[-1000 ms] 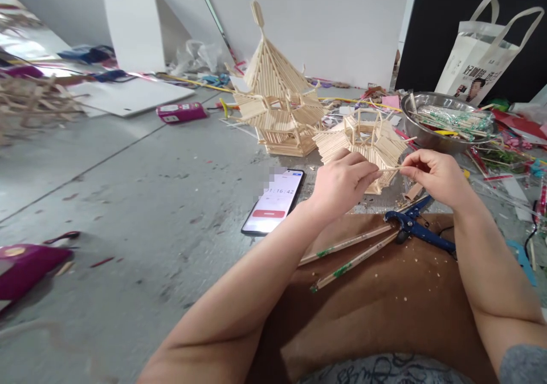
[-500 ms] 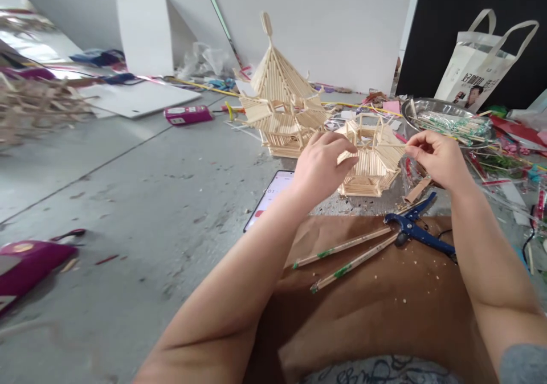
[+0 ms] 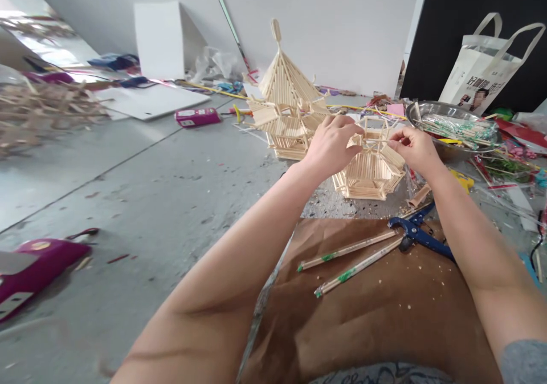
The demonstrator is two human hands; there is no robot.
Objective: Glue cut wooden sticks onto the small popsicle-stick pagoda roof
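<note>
A small pavilion model of thin wooden sticks (image 3: 367,170) stands on the floor in front of me, its upper frame unroofed. My left hand (image 3: 335,144) curls round the model's upper left side, thumb and fingers closed on it. At the upper right edge my right hand (image 3: 412,147) pinches a thin wooden stick, mostly hidden by the fingertips. Behind and left stands a taller stick pavilion (image 3: 290,110) with a pointed roof. Nearer me, a blue hand cutter (image 3: 421,239) and sticks with green marks (image 3: 359,264) lie on brown paper (image 3: 384,321).
A metal bowl (image 3: 416,116) of wrapped sticks stands at the right, before a white tote bag (image 3: 478,76). Purple-wrapped tools (image 3: 199,117) lie on the floor at the left. Scraps and plastic cover the right side; a white board (image 3: 158,99) lies farther back.
My right hand has moved left, bringing its stick up to the small model's upper frame. The left hand stays at the model. The view has shifted slightly, and my left arm now hides the phone.
</note>
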